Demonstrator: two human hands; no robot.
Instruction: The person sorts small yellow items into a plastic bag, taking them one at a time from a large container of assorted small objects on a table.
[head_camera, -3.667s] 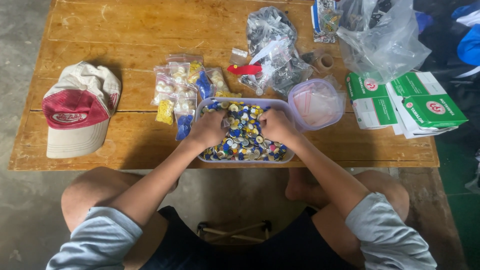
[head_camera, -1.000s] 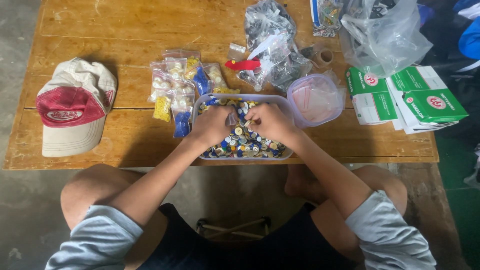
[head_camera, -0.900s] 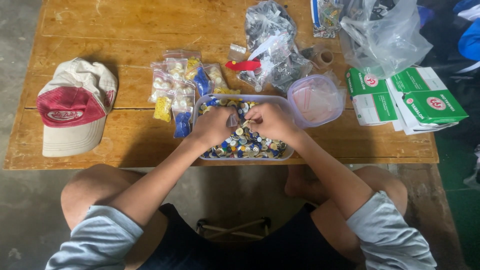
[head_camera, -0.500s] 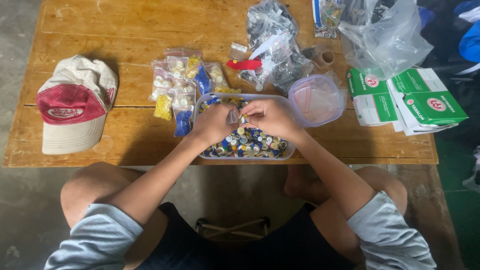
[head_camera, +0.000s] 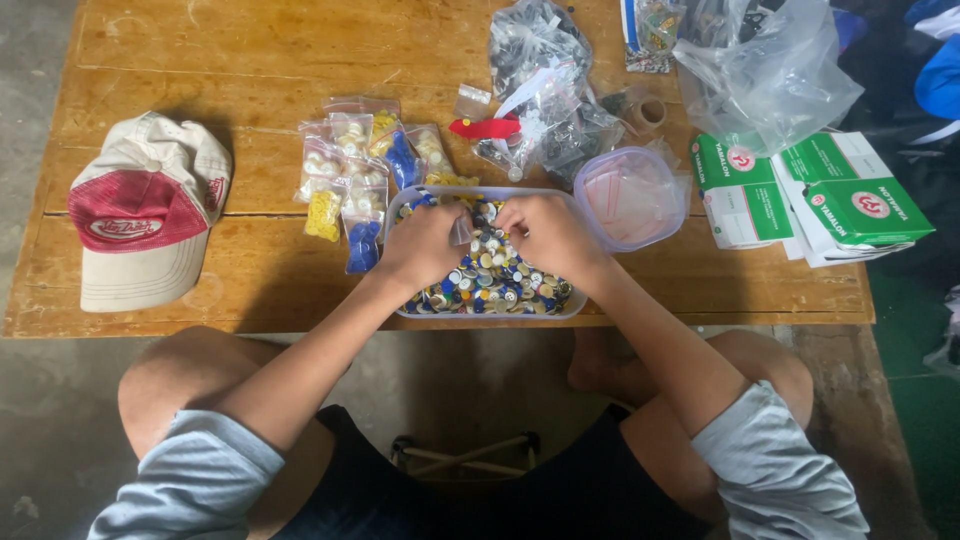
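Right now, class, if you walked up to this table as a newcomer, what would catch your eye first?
First, the clear tub of mixed coloured buttons at the table's near edge, with the left hand and right hand both dug into it. Next, the red and cream cap lying alone at the left end. Then the green and white boxes stacked at the right end, below a big clear plastic bag.

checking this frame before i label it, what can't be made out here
Head view, the only one:
- What the left hand and right hand pinch: the fingers curl over it, so each grip is unclear.
- Single buttons in the clear tub: too small to tell apart.
- Contents of the crumpled bag: cut off by the top edge, glare.
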